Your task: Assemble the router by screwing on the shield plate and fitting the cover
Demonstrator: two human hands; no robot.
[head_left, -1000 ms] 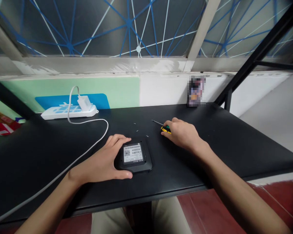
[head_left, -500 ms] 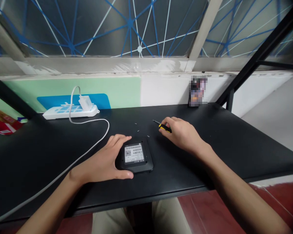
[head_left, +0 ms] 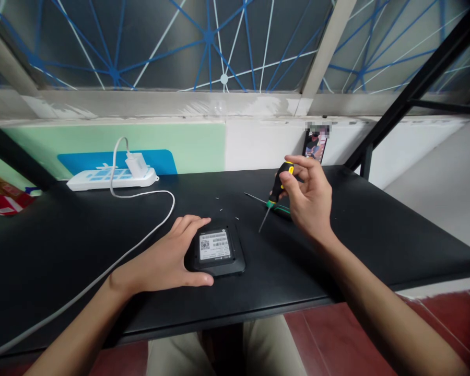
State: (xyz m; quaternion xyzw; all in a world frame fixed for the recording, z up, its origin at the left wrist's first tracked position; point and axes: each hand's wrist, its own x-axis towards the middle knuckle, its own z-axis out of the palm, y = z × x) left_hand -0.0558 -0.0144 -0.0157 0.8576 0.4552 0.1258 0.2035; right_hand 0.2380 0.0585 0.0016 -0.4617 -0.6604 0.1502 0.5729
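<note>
A flat black electronic box (head_left: pixel 237 256) with a white printed label (head_left: pixel 214 245) lies on the black table. My left hand (head_left: pixel 170 256) is curved around its left side, fingers at the back edge and thumb at the front edge. In my right hand (head_left: pixel 309 193) is a screwdriver (head_left: pixel 279 183) with a black and yellow handle, raised above the table with its tip slanting down to the left, apart from the box. Behind it lies a second screwdriver (head_left: pixel 255 198) with a green-marked handle, partly hidden. Small screws (head_left: pixel 221 210) are scattered beyond the box.
A white power strip (head_left: pixel 102 180) with a plugged-in charger (head_left: pixel 136 164) stands at the back left. Its white cable (head_left: pixel 141 241) runs forward across the table's left side. A phone (head_left: pixel 315 142) leans on the wall. A red packet (head_left: pixel 8 196) lies far left.
My right hand has lifted the black and yellow screwdriver from the table and turned it tip-down. The green-marked screwdriver now shows behind it. My left hand stays at the box.
</note>
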